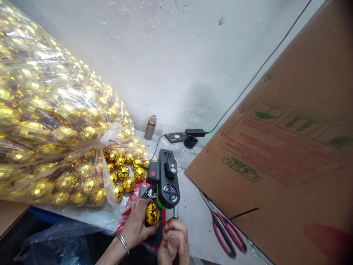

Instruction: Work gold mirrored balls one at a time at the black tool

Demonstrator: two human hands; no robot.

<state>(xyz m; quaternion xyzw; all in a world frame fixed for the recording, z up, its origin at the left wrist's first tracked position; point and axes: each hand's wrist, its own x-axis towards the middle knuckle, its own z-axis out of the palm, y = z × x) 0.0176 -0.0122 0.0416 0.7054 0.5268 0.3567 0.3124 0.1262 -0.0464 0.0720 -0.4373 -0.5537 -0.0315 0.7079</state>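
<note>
My left hand (135, 222), with a silver bangle at the wrist, has its fingers around a gold mirrored ball (152, 214). The ball is at the near end of a black bench machine (168, 178) with round vent grilles and a green edge. Beside it, my right hand (176, 241) is closed around the handle of the machine's metal lever (175, 212). Part of the machine's dark base (157, 235) shows between my hands. More loose gold balls (129, 184) lie just beyond my left hand.
A big clear bag of gold balls (63, 136) fills the left. A cardboard box (275, 154) leans in on the right, with red-handled scissors (227, 233) beside it. A flask (150, 127), black cup (190, 141) and power adapter (195, 132) stand near the wall.
</note>
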